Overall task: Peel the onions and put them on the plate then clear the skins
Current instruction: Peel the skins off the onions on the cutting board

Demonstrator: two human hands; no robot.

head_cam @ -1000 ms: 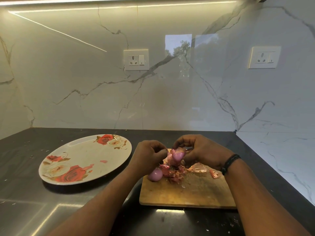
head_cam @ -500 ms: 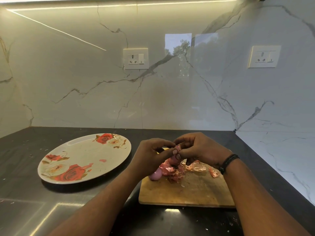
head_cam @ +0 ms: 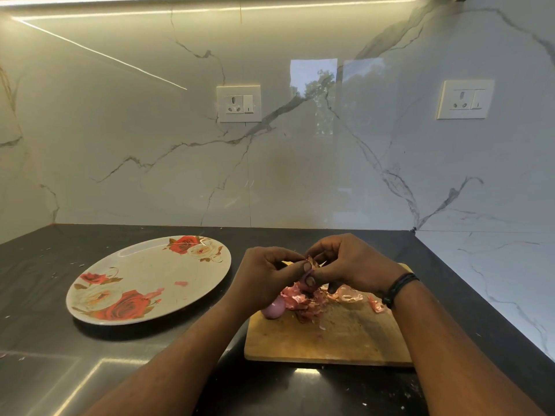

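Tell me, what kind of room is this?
Most likely a home kitchen: a dark stone counter under a white marble wall with sockets, a wooden chopping board with small pink onions being peeled, and a rose-patterned plate.

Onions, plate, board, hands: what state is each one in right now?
Held onion: pinched between both hands above the board, partly skinned.
Peeled onion: lying on the board's left end.
Skins: piled on the board.
Plate: flat on the counter, no onions on it.
Cutting board: flat on the counter.
Left hand: grips the held onion.
Right hand: pinches its skin.
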